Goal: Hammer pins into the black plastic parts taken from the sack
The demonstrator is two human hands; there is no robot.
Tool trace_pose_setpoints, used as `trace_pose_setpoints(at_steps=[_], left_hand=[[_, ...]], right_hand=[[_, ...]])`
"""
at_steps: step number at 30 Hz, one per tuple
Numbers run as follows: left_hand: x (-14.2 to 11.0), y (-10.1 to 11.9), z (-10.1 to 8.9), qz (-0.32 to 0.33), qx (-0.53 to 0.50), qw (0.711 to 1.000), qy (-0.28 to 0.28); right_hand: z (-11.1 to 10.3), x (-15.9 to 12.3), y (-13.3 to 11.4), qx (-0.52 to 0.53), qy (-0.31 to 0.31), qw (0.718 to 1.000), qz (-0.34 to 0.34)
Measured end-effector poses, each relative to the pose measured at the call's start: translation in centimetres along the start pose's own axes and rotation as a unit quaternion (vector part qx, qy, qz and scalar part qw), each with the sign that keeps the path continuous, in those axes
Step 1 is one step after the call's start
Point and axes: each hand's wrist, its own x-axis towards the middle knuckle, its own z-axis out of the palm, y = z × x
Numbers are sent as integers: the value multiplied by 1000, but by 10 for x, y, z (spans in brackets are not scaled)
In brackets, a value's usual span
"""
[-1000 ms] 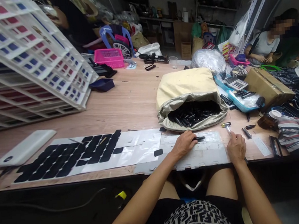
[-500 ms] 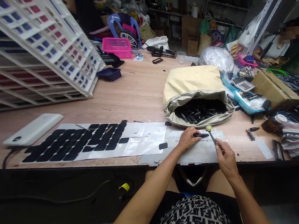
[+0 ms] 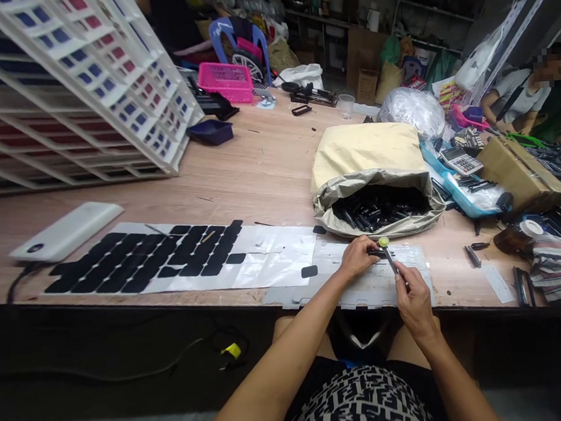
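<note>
My left hand [image 3: 356, 257] is closed around a small, narrow black part [image 3: 377, 252] and rests low over a grey board [image 3: 288, 296] at the table's front edge. In my right hand [image 3: 414, 296] is a small hammer [image 3: 391, 261] with a metal handle and a round yellow-green head. That head is just above and beside the black part; I cannot tell whether they touch. Behind both hands lies a cream sack [image 3: 364, 151], its mouth facing me and full of black plastic pieces [image 3: 376, 210].
To the left, a white sheet [image 3: 266, 274] carries rows of black rounded stickers [image 3: 132, 263], near a white power bank [image 3: 69, 230]. A white plastic crate [image 3: 170, 158] leans further back. On the right are a calculator [image 3: 461, 160], a cardboard box [image 3: 523, 173] and a jar [image 3: 509, 240]. Another person sits beyond.
The hammer and my right hand have moved left, bringing the head closer to my left hand. My left hand keeps its grip on the black part. The camera view has shifted slightly.
</note>
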Motion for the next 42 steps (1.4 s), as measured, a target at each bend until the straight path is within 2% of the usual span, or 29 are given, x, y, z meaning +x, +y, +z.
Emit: trace_pose_setpoints(at_steps=[6,11,16,21,26,29,31,33,37,40,42], left_hand=[[2,1,-1,-7,18,1000,-11],[3,1,0,-13,24,1000,-9],[3,4,2,-27,37,999,-2],[0,6,5,-39,23,999,26],[-2,7,5,-42,25,998,36],[-3,7,5,-39,22,998,32],[-3,7,5,-38,22,999,32],[-1,7,5,-38,21,999,32],[-2,13,-4,-27,6,1000,13],[-29,24,-20,9,-67,997,-33],[-65,30,-27,28,-142,983,-117]], right_hand=[[2,-4,9,-13,-1,1000,23],[4,-3,5,-8,-3,1000,15],[4,-4,6,-8,-33,999,37],[-3,-6,8,-14,8,999,43],[-8,-7,14,-20,-12,999,42],[-19,1,32,-65,42,995,56],[-30,10,51,-124,91,986,68],[-41,19,72,-208,114,968,79],[-50,26,100,-385,105,913,86],[-47,25,103,-459,103,879,71],[-44,23,102,-477,96,871,63]])
